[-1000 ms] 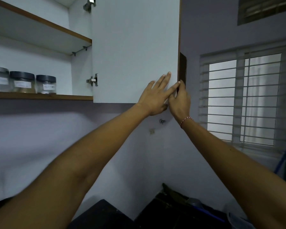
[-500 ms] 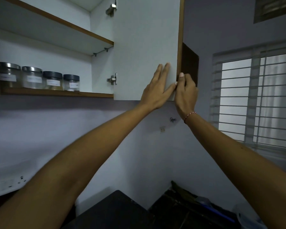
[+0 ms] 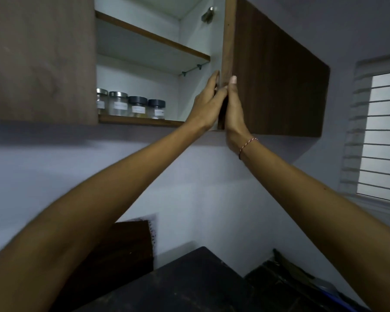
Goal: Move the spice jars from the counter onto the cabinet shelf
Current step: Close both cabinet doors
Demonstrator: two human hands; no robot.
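Several labelled spice jars stand in a row on the lower cabinet shelf (image 3: 140, 121): two silver-lidded ones (image 3: 118, 106) at the left and two black-lidded ones (image 3: 137, 106) at the right. The brown right cabinet door (image 3: 277, 82) is swung partway, with its edge towards me. My left hand (image 3: 206, 106) lies flat against the door's white inner face, fingers straight. My right hand (image 3: 233, 109), a thread band on its wrist, holds the door's outer face at the edge. Neither hand carries a jar.
The left cabinet door (image 3: 38, 59) is closed and hides the shelf's left part. An upper shelf (image 3: 151, 39) sits above the jars. Below are a dark counter (image 3: 189, 284) and a brown board (image 3: 122, 244) against the wall. A barred window (image 3: 383, 136) is at the right.
The right door has swung from wide open towards the cabinet, so its brown outer face now shows. Both hands moved with it, and my view has shifted right and up.
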